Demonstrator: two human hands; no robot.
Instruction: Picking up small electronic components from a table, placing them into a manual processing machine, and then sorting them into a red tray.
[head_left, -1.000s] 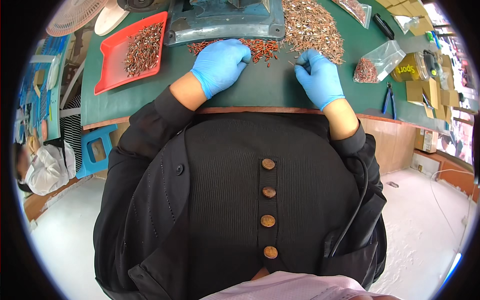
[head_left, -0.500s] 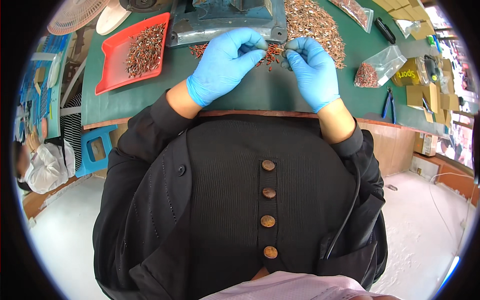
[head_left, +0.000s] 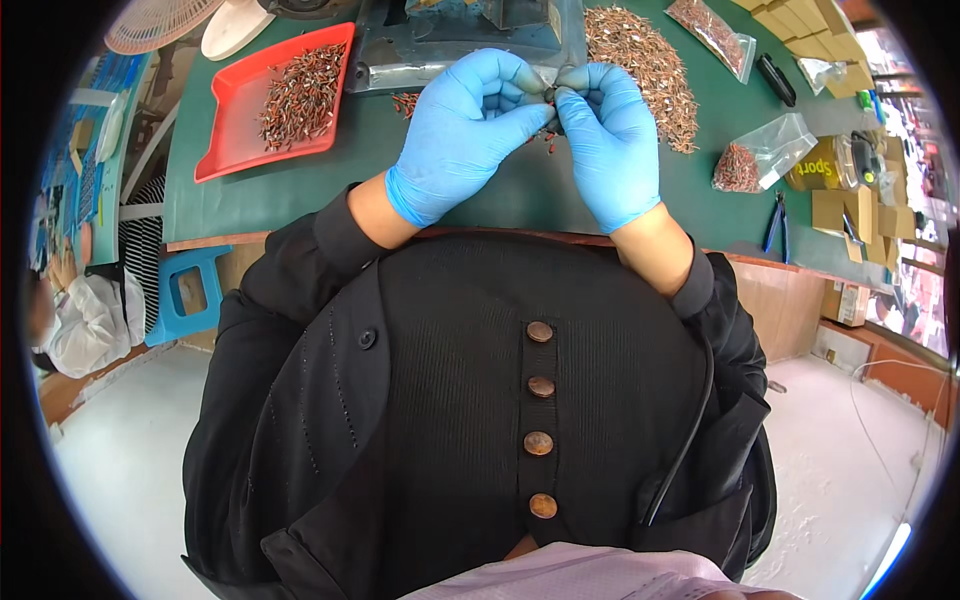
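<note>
Both hands wear blue gloves and are raised together above the green mat point(head_left: 300, 190). My left hand point(head_left: 465, 130) and my right hand point(head_left: 605, 135) meet at the fingertips, pinching a small dark part point(head_left: 552, 92) between them. Under the hands lie a few small reddish-brown parts point(head_left: 405, 100) scattered on the mat. A large heap of the same parts point(head_left: 640, 60) sits just right of my right hand. Behind the hands stands a grey metal machine base point(head_left: 450, 45).
A red tray point(head_left: 225, 140) holding more parts sits at the left of the mat. Clear bags of parts point(head_left: 755, 160), pliers with blue handles point(head_left: 775, 220) and cardboard boxes point(head_left: 830, 210) lie at the right. A blue stool point(head_left: 185, 295) stands by the table's left edge, with a person in white point(head_left: 80, 320) beyond.
Both hands lifted off the mat, where they were spread over the scattered parts, and came together with fingertips closed on a small part.
</note>
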